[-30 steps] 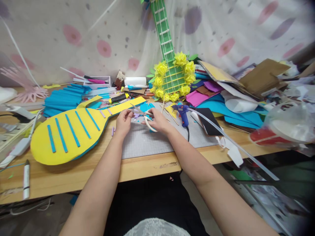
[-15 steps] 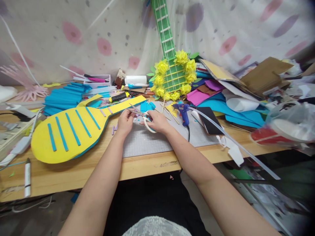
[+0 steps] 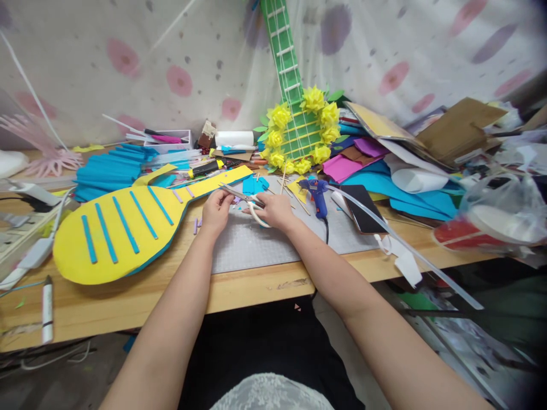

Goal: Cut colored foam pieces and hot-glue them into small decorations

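My right hand [image 3: 274,210] is closed around the white handles of a pair of scissors [image 3: 255,213]. Their blades point left, over the fingertips of my left hand [image 3: 216,212]. That left hand is pinched around something too small and too covered to make out. Left of it lies a yellow, blue-edged cardboard guitar shape [image 3: 122,230], with blue strips across its body and two purple bits on its neck. Small purple pieces [image 3: 197,224] rest beside my left wrist. Under both hands is a grey cutting mat [image 3: 252,250], with blue scraps [image 3: 255,185] beyond them.
Right of my hands lie a blue glue gun [image 3: 317,198] and a phone [image 3: 364,208]. A green guitar shape with yellow flowers [image 3: 294,128] leans at the back. Coloured sheets [image 3: 421,193] pile up at right, near a red and white tub [image 3: 474,230]. A marker [image 3: 48,310] lies front left.
The scissor blades look closer together than before. Both hands stay in nearly the same place, and the view has shifted very slightly.
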`<state>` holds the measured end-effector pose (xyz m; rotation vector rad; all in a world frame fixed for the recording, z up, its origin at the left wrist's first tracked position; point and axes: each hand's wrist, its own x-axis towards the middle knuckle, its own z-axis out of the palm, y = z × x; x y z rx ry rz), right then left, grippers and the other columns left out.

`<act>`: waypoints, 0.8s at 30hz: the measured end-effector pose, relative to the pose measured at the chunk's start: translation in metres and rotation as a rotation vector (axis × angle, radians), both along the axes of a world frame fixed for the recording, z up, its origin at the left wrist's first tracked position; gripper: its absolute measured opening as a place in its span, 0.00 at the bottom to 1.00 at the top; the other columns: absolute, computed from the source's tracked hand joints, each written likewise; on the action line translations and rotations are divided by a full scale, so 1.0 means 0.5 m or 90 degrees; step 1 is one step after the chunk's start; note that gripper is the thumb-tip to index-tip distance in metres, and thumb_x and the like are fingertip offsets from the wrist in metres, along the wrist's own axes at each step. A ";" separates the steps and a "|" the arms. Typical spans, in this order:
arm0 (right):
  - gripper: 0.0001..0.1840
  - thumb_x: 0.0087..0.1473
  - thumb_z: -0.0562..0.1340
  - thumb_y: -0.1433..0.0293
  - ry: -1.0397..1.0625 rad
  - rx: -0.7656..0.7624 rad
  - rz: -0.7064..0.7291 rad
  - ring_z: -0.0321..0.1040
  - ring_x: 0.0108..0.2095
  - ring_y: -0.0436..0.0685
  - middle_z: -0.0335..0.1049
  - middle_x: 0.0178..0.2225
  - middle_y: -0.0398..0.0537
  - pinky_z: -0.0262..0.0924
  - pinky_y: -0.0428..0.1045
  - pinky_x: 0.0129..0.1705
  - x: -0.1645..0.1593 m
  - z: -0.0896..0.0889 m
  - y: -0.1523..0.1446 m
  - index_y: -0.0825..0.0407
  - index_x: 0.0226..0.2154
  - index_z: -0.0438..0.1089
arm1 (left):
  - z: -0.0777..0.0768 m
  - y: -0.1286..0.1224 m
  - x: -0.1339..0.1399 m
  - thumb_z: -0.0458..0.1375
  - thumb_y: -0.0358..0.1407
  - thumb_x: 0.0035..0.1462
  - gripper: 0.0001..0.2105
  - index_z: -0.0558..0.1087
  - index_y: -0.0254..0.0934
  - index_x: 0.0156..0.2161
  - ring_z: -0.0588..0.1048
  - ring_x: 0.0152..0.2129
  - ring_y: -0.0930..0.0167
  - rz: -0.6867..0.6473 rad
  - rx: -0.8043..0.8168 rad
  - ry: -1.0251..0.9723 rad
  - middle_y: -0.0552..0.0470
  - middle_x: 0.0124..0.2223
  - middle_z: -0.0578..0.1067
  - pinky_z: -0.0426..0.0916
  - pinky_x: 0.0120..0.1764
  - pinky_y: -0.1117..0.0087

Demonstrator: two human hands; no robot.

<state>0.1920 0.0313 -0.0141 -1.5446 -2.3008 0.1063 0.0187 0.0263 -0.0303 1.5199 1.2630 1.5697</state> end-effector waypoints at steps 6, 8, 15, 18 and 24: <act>0.24 0.49 0.53 0.46 0.089 -0.059 -0.020 0.63 0.28 0.52 0.70 0.28 0.44 0.44 0.45 0.27 0.018 0.005 0.007 0.50 0.30 0.67 | 0.005 -0.002 0.002 0.58 0.37 0.49 0.06 0.74 0.38 0.30 0.71 0.27 0.73 -0.036 -0.016 -0.042 0.52 0.32 0.73 0.66 0.34 0.73; 0.24 0.48 0.54 0.47 0.095 -0.073 0.002 0.62 0.28 0.51 0.69 0.28 0.44 0.44 0.44 0.27 0.022 0.009 0.007 0.50 0.31 0.67 | 0.002 0.000 0.002 0.58 0.37 0.49 0.06 0.74 0.38 0.31 0.70 0.27 0.73 -0.050 -0.029 -0.043 0.52 0.32 0.73 0.66 0.33 0.73; 0.23 0.46 0.58 0.49 0.081 -0.064 0.085 0.60 0.29 0.51 0.67 0.29 0.44 0.45 0.44 0.28 0.019 0.012 0.003 0.51 0.32 0.66 | 0.007 -0.003 0.004 0.57 0.36 0.51 0.04 0.73 0.38 0.31 0.68 0.24 0.75 -0.060 -0.043 -0.076 0.54 0.29 0.71 0.65 0.31 0.74; 0.23 0.45 0.58 0.48 0.079 -0.061 0.083 0.60 0.29 0.51 0.67 0.29 0.44 0.44 0.45 0.28 0.017 0.012 0.001 0.52 0.32 0.67 | 0.018 -0.009 0.007 0.58 0.34 0.51 0.03 0.73 0.38 0.29 0.67 0.22 0.76 -0.057 -0.059 -0.084 0.55 0.27 0.70 0.64 0.30 0.75; 0.25 0.45 0.57 0.45 0.059 -0.050 0.054 0.61 0.28 0.51 0.69 0.28 0.44 0.43 0.45 0.27 0.014 0.010 -0.001 0.51 0.28 0.67 | 0.021 -0.012 0.004 0.59 0.36 0.50 0.07 0.71 0.37 0.24 0.67 0.23 0.75 -0.044 -0.061 -0.062 0.55 0.24 0.69 0.63 0.30 0.75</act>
